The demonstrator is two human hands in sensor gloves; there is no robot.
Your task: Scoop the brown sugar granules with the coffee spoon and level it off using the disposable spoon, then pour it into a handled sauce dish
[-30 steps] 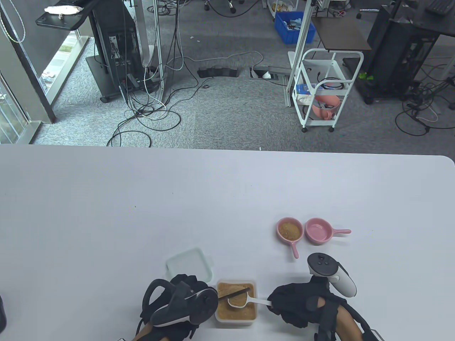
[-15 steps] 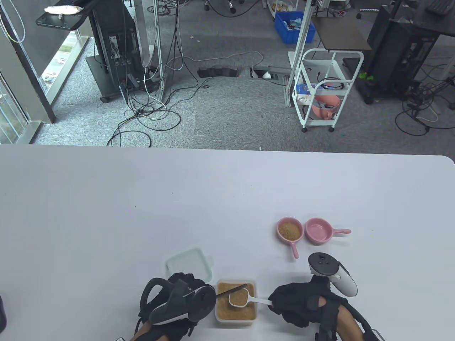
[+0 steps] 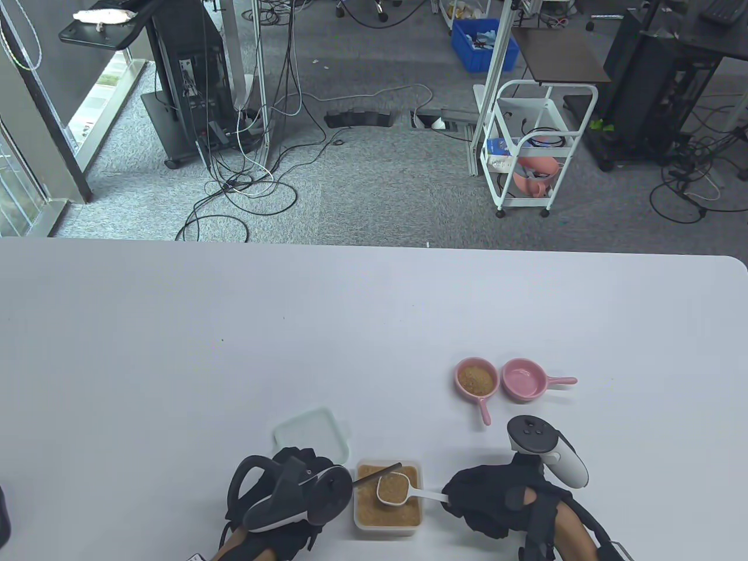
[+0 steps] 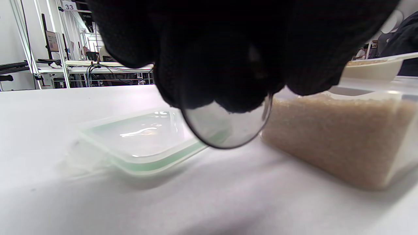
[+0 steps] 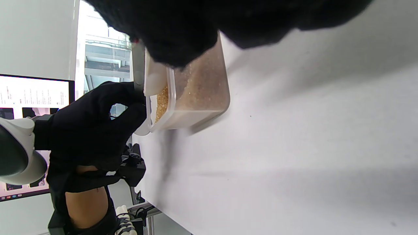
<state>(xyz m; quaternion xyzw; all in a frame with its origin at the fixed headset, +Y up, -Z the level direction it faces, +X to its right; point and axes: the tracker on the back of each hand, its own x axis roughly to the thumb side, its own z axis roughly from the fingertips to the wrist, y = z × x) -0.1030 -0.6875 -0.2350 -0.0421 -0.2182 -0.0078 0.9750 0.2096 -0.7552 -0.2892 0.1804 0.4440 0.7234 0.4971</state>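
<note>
Nearest me, my right hand (image 3: pixel 494 505) pinches the white handle of the coffee spoon (image 3: pixel 392 489), its bowl heaped with brown sugar (image 3: pixel 374 511) and held over the open tub (image 3: pixel 387 527). My left hand (image 3: pixel 280 497) grips the disposable spoon (image 3: pixel 377 474), bowl end in the glove and dark handle laid across the tub just beside the heap. Judgement: granules are loose and spill easily; both spoons are light and thin, so hold near the handle ends and keep level. Lid (image 3: pixel 312 435) lies behind. Farther right, one handled sauce dish (image 3: pixel 476 380) holds sugar; the empty dish (image 3: pixel 524 378) beside it waits.

Gloved fingers (image 4: pixel 225 55) pinch clear spoon bowl (image 4: pixel 225 129).
</note>
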